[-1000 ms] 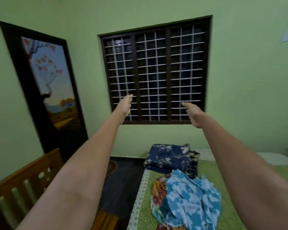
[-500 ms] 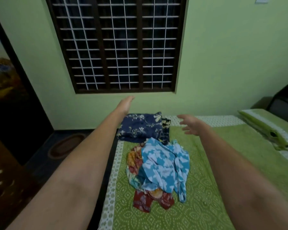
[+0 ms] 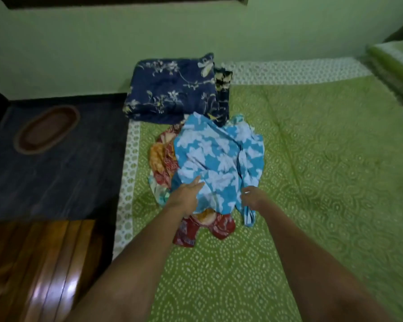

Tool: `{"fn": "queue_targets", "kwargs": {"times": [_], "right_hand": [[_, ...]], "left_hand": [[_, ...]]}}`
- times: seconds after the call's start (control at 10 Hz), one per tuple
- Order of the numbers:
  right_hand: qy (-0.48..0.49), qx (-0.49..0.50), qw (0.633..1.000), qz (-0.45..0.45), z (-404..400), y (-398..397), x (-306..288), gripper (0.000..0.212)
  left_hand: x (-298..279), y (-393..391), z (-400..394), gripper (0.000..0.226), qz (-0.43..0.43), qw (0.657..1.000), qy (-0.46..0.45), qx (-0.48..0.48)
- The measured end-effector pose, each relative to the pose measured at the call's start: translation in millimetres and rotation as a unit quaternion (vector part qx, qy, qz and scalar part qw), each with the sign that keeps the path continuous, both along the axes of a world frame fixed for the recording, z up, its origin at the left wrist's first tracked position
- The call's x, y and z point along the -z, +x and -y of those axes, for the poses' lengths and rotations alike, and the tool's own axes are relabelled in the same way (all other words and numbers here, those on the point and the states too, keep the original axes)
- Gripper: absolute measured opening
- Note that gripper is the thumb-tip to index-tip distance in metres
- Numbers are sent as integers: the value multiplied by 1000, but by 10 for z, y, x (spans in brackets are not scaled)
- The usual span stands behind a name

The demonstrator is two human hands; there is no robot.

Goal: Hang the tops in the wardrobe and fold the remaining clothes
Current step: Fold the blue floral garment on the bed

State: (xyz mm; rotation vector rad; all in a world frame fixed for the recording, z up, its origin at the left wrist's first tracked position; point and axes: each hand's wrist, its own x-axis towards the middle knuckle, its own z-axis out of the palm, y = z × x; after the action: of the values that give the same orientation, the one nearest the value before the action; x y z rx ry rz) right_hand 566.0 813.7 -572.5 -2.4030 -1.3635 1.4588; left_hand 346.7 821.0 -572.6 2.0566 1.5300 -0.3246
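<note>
Seen from above, looking down along two bare forearms at a bed (image 3: 312, 159) spread with a green patterned cover. Heaped near the bed's left edge, a pile of loose clothes: on top, a crumpled blue garment with white flower shapes (image 3: 219, 159); beneath it, poking out at the left and near sides, a red and orange printed garment (image 3: 163, 159). Left hand (image 3: 186, 196) lying flat on the near left part of the blue garment, fingers straight, grip released. Right hand (image 3: 254, 198) at the near right edge of the same garment, fingers curled loosely; blurred, so cannot tell whether any cloth is pinched. Beyond the pile, at the far left corner of the bed, a folded navy floral blanket (image 3: 170, 87). At far right, a green pillow (image 3: 396, 66). Left of the bed, dark floor with an oval mat (image 3: 47, 129).
</note>
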Motion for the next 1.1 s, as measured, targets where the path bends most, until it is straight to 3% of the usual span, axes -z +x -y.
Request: {"fn": "queue_targets", "kwargs": {"times": [0.1,0.2,0.3,0.4,0.5,0.6,0.7,0.8,0.9,1.0,1.1], "right_hand": [[-18,-37,999,-6,-28,-38,523,43],[25,-93,995,-2,-56,-139,1123,50],[64,-35,996,47,-93,-154,1435,63],[63,140,980,129,-146,-28,1692,84],[41,191,976,97,-209,97,1880,84],[81,170,981,52,-272,201,2002,51],[53,112,989,76,-260,190,1912,38],[2,28,997,70,-72,92,1665,42],[3,39,999,4,112,-36,1393,53],[-25,108,991,-78,310,-247,1044,53],[-76,215,963,-145,435,-417,622,36]], "left_hand": [[532,134,54,76,-69,994,-15,83],[1005,299,-79,81,-133,970,107,171],[1213,405,-249,80,-180,944,159,229],[1368,519,-494,65,-215,929,174,245],[1469,530,-561,53,-177,929,190,262],[1533,416,-536,45,-87,944,190,255],[1468,312,-430,33,-11,970,154,187],[1261,122,-194,16,118,991,62,3],[971,12,-4,17,206,972,-52,-97],[427,-156,191,33,165,943,-258,-128],[56,-322,273,28,116,942,-300,-93]]}}
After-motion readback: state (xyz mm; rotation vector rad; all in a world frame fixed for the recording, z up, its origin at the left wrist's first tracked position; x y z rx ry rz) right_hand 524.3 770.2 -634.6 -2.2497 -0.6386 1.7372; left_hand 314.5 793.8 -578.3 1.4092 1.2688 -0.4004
